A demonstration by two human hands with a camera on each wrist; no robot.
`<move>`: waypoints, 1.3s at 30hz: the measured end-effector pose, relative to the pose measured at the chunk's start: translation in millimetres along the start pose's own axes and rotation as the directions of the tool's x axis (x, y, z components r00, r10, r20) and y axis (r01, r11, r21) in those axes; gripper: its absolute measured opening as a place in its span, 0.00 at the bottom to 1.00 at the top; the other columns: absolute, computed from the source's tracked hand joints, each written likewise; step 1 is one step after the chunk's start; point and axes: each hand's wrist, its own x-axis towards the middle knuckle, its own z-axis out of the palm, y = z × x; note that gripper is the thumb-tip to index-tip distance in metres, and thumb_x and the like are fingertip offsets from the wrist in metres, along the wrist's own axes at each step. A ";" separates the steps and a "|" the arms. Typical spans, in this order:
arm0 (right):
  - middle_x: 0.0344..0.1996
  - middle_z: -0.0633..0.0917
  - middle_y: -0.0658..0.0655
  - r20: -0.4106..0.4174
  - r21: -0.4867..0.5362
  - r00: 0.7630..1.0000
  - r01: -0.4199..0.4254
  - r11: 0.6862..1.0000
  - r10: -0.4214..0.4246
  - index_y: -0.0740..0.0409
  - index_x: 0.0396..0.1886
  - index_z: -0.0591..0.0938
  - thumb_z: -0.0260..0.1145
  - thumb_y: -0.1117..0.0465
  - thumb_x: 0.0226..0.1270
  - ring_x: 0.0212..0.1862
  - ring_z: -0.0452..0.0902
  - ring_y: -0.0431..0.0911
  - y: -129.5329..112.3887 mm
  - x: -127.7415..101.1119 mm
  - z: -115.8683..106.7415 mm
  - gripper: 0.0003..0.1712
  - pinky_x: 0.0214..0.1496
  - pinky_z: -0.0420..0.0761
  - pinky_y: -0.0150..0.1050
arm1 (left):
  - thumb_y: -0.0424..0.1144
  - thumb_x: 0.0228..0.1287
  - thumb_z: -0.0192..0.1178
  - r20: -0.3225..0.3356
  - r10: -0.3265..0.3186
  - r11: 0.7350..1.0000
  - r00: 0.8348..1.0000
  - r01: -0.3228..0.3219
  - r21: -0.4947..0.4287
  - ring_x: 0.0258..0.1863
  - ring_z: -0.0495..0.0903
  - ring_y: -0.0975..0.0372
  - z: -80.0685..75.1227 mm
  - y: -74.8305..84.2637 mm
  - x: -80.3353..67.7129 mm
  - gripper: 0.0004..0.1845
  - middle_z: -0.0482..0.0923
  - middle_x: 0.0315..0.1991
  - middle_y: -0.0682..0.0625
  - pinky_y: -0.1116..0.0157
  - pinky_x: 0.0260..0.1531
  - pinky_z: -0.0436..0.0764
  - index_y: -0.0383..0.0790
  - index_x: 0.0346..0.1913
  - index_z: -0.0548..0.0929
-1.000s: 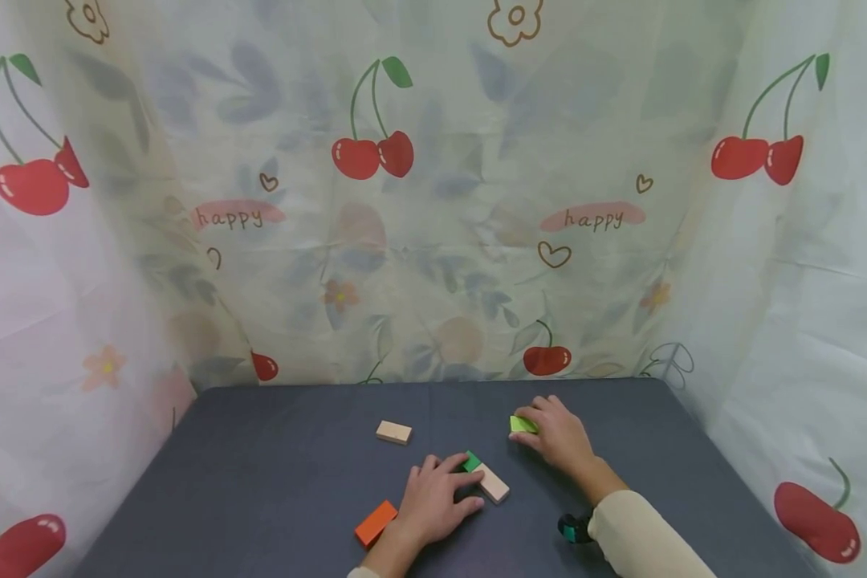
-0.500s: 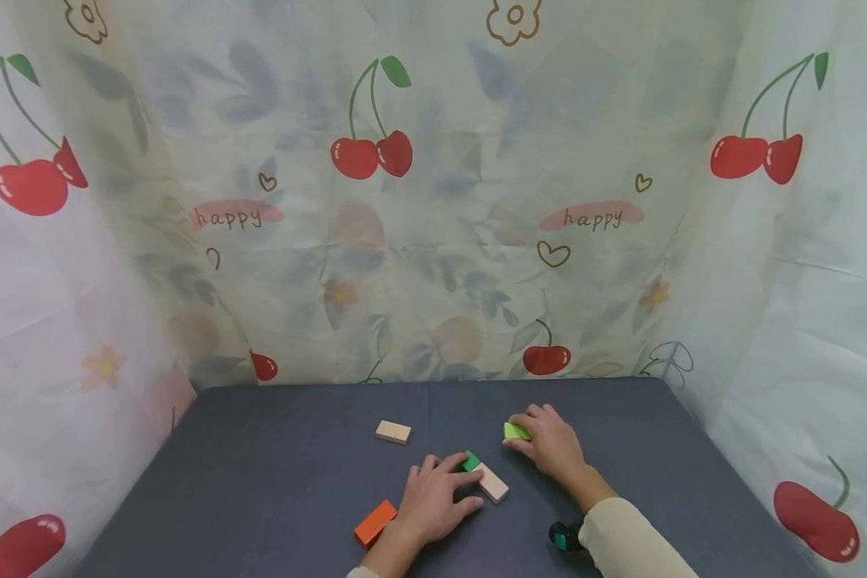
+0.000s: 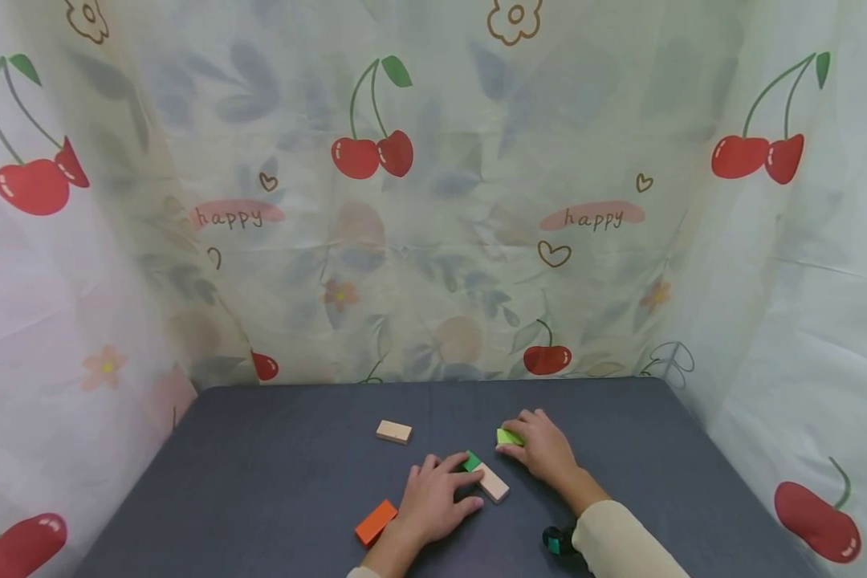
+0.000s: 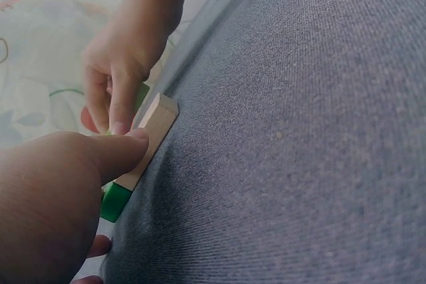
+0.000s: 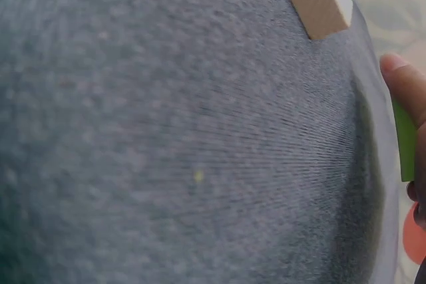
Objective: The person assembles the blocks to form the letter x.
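My right hand [image 3: 545, 451] pinches a light-green block [image 3: 507, 437] between thumb and fingers, over the right half of the table. In the right wrist view, part of this green block [image 5: 405, 141] shows behind the thumb. My left hand [image 3: 435, 499] lies palm down with fingers spread. Its fingertips reach a pale wooden block [image 3: 493, 484] and a dark-green block [image 3: 471, 461], which lie end to end on the cloth. The left wrist view shows the wooden block [image 4: 158, 124] beyond the thumb, with the dark-green block [image 4: 116, 202] at its near end.
An orange block [image 3: 376, 522] lies beside the left wrist, partly covered by it. Another pale wooden block [image 3: 393, 432] rests farther back. A dark-grey cloth [image 3: 282, 466] covers the table, and a printed curtain [image 3: 433, 305] hangs behind. A black device [image 3: 558, 540] sits at the right wrist.
My right hand has moved left and slightly nearer with the light-green block, closing on the dark-green and wooden pair. The left hand has stayed in place.
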 end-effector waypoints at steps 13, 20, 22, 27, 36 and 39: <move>0.32 0.76 0.46 0.017 0.013 1.000 0.026 1.000 -0.026 0.50 0.43 0.87 0.74 0.41 0.53 0.34 0.66 0.43 -4.2 -2.3 2.6 0.23 0.36 0.71 0.40 | 0.60 0.61 0.63 -0.003 -0.001 1.000 1.000 0.001 0.003 0.44 0.67 0.60 0.5 -0.3 -0.7 0.23 0.69 0.66 0.58 0.58 0.36 0.63 0.70 0.61 0.79; 0.32 0.76 0.45 0.012 0.016 0.999 0.036 0.999 -0.036 0.50 0.44 0.87 0.74 0.42 0.54 0.35 0.67 0.43 -4.3 -0.5 4.4 0.23 0.38 0.71 0.40 | 0.60 0.60 0.63 -0.004 0.001 1.000 1.000 -0.001 0.010 0.45 0.68 0.59 -0.4 0.0 -0.6 0.23 0.70 0.65 0.58 0.58 0.36 0.63 0.70 0.60 0.79; 0.32 0.76 0.45 0.010 0.018 0.999 0.041 0.999 -0.041 0.50 0.45 0.87 0.74 0.42 0.54 0.35 0.67 0.43 -4.7 0.0 5.1 0.23 0.39 0.72 0.41 | 0.60 0.60 0.63 -0.004 0.000 1.000 1.000 0.000 0.010 0.45 0.68 0.59 -0.6 0.1 -0.6 0.23 0.70 0.65 0.58 0.58 0.36 0.63 0.70 0.60 0.79; 0.32 0.76 0.45 0.023 0.022 0.998 0.058 0.998 -0.059 0.50 0.45 0.87 0.73 0.42 0.54 0.36 0.67 0.43 -7.0 1.1 5.4 0.23 0.39 0.72 0.41 | 0.60 0.61 0.63 0.002 -0.001 1.000 1.000 0.001 0.008 0.45 0.68 0.59 -0.7 0.0 -0.4 0.24 0.69 0.66 0.58 0.58 0.36 0.63 0.70 0.61 0.79; 0.32 0.76 0.45 0.083 0.056 0.992 0.095 0.994 -0.100 0.50 0.46 0.87 0.71 0.43 0.58 0.34 0.66 0.42 -12.3 4.5 4.6 0.21 0.37 0.70 0.40 | 0.60 0.61 0.62 0.017 -0.008 1.000 1.000 0.008 0.014 0.48 0.68 0.59 0.8 -0.8 0.9 0.24 0.68 0.66 0.59 0.57 0.37 0.64 0.71 0.61 0.78; 0.33 0.77 0.45 0.102 0.056 0.989 0.103 0.993 -0.108 0.50 0.47 0.87 0.71 0.43 0.58 0.35 0.66 0.41 -13.5 5.1 4.5 0.22 0.38 0.71 0.40 | 0.60 0.61 0.62 0.018 -0.007 1.000 1.000 0.007 0.010 0.47 0.68 0.59 0.7 -0.9 0.9 0.24 0.69 0.66 0.59 0.57 0.37 0.63 0.71 0.61 0.78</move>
